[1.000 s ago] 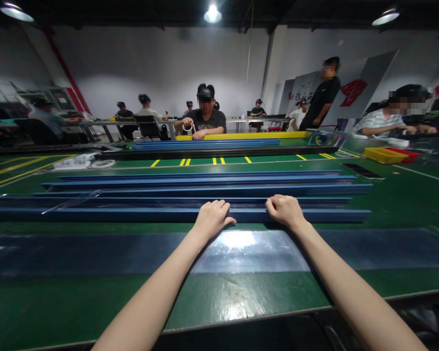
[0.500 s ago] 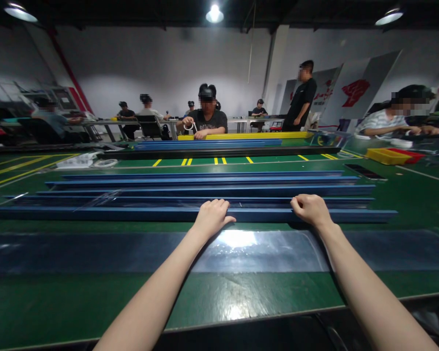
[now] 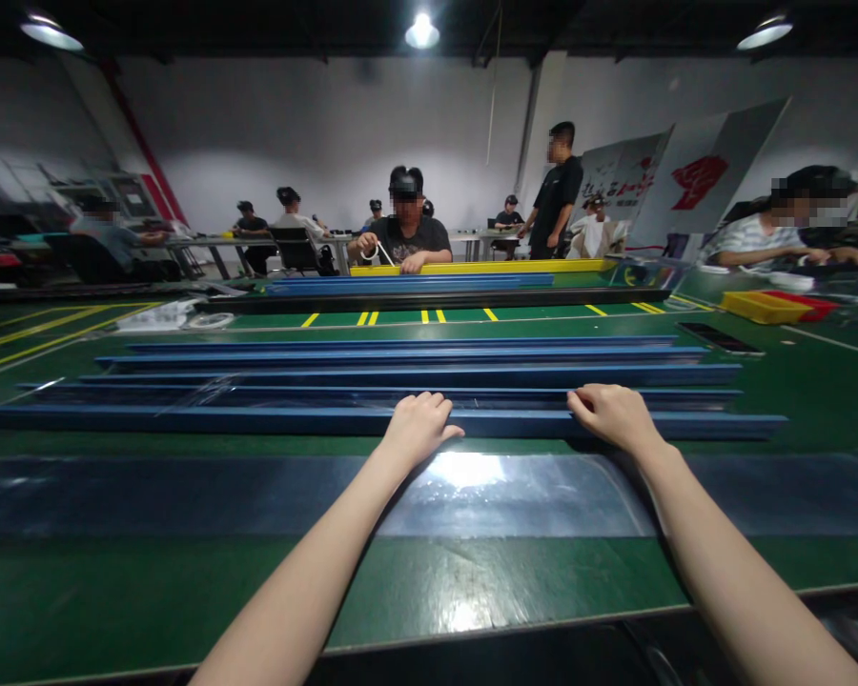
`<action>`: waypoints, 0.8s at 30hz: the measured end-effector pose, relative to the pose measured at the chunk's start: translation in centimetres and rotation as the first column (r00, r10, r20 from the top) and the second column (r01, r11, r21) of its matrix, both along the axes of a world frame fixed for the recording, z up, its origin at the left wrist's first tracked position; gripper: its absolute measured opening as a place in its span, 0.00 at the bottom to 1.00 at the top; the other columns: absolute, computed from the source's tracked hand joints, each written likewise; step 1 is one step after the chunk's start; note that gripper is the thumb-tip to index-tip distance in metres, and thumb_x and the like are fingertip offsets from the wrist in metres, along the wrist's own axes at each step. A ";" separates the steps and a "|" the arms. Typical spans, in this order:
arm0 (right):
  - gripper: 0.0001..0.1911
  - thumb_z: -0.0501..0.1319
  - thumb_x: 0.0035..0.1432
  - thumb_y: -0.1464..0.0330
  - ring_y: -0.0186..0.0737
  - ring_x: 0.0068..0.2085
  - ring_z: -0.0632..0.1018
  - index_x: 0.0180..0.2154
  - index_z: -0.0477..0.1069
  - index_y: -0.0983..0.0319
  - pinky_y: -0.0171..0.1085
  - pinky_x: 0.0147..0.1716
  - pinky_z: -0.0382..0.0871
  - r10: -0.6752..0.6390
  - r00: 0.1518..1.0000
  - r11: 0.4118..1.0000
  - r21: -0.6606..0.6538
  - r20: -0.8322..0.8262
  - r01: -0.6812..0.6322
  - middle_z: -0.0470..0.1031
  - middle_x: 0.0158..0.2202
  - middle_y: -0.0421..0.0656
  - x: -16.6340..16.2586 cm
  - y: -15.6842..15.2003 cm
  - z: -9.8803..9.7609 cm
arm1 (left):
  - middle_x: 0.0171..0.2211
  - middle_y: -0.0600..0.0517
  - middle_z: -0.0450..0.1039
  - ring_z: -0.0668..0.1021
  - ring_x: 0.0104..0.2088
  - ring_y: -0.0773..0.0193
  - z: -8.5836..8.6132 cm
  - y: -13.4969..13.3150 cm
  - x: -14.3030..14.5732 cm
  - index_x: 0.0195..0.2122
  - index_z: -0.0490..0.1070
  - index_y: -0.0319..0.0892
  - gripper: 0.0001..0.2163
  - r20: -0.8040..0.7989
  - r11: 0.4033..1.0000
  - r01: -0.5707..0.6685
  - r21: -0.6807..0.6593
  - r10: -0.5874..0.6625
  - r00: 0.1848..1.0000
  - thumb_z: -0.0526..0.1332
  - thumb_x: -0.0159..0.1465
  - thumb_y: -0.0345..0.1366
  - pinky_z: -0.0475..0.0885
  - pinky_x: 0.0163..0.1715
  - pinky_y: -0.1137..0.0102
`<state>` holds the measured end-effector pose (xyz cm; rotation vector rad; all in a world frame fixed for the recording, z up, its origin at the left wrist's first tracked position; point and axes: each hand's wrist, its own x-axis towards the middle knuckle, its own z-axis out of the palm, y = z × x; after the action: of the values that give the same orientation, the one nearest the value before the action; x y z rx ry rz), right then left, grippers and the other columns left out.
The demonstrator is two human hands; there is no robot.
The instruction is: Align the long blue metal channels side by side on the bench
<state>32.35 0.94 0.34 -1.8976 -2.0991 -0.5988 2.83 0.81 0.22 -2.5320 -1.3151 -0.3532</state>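
Observation:
Across the green table lies a long blue profile strip [image 3: 207,420], the nearest of several parallel ones. My left hand [image 3: 421,422] is closed over its middle, fingers curled across the far edge and thumb pointing right along the near side. Farther right, my right hand [image 3: 611,414] grips the same strip with its fingers bent over the top. The fingertips of both hands are hidden behind the strip. Between my forearms and beyond them, a clear plastic sheet [image 3: 529,495] lies flat, nearer to me than the strip, with lamp light reflected in it.
More blue strips [image 3: 400,354] lie behind. Crumpled clear film [image 3: 211,391] rests on the left ones. A phone [image 3: 719,337] and a yellow tray [image 3: 765,307] are at the right. Across the table [image 3: 186,591], a co-worker [image 3: 411,233] handles a white band beside a yellow strip [image 3: 486,268].
My hands keep their places on the strip, the right one turning slightly. In the background, the standing person has moved left. The view has shifted a little.

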 end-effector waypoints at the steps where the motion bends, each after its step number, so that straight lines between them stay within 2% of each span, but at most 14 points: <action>1: 0.23 0.45 0.56 0.59 0.36 0.25 0.72 0.20 0.69 0.62 0.34 0.22 0.48 0.001 1.000 1.000 -0.013 0.008 -0.001 0.74 0.24 0.44 -0.2 -0.1 0.1 | 0.33 0.49 0.71 0.73 0.37 0.59 0.1 0.0 0.0 0.31 0.67 0.40 0.14 -0.012 1.000 0.000 0.001 0.000 1.000 0.58 0.57 0.48 0.63 0.31 0.68; 9: 0.24 0.43 0.60 0.61 0.34 0.27 0.71 0.21 0.69 0.62 0.33 0.23 0.47 0.134 0.990 0.990 -0.035 -0.030 -0.135 0.73 0.25 0.43 -4.9 0.1 0.9 | 0.34 0.49 0.72 0.73 0.37 0.58 1.1 0.1 0.0 0.32 0.69 0.40 0.13 -0.070 0.999 0.014 -0.049 -0.017 0.997 0.60 0.56 0.45 0.65 0.31 0.69; 15: 0.22 0.43 0.60 0.62 0.35 0.28 0.73 0.26 0.71 0.62 0.33 0.22 0.47 0.238 0.967 0.960 -0.172 0.087 -0.220 0.75 0.29 0.44 -8.8 1.1 2.2 | 0.35 0.50 0.71 0.73 0.38 0.59 0.7 -0.1 -0.9 0.33 0.67 0.40 0.12 -0.063 0.999 0.026 -0.021 -0.027 0.998 0.60 0.56 0.44 0.65 0.33 0.69; 19: 0.24 0.43 0.60 0.61 0.37 0.29 0.75 0.26 0.73 0.61 0.33 0.22 0.50 0.230 0.968 0.952 -0.231 0.097 -0.203 0.77 0.29 0.45 -10.2 1.4 2.6 | 0.35 0.50 0.71 0.72 0.38 0.60 0.5 0.0 -1.5 0.33 0.66 0.40 0.12 -0.077 1.000 0.030 0.009 -0.029 0.997 0.61 0.56 0.43 0.65 0.33 0.69; 24: 0.27 0.41 0.60 0.59 0.39 0.29 0.76 0.27 0.75 0.61 0.33 0.23 0.52 0.136 0.988 0.973 -0.198 0.066 -0.121 0.77 0.28 0.47 -11.0 1.0 2.2 | 0.35 0.51 0.71 0.72 0.37 0.60 0.1 0.1 -2.5 0.34 0.66 0.40 0.13 -0.072 0.997 0.039 0.068 -0.034 0.997 0.60 0.56 0.45 0.64 0.33 0.69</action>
<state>21.35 1.94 2.50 -1.8428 -2.3880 -0.4639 0.38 0.95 0.28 -2.4899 -1.2106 -0.3083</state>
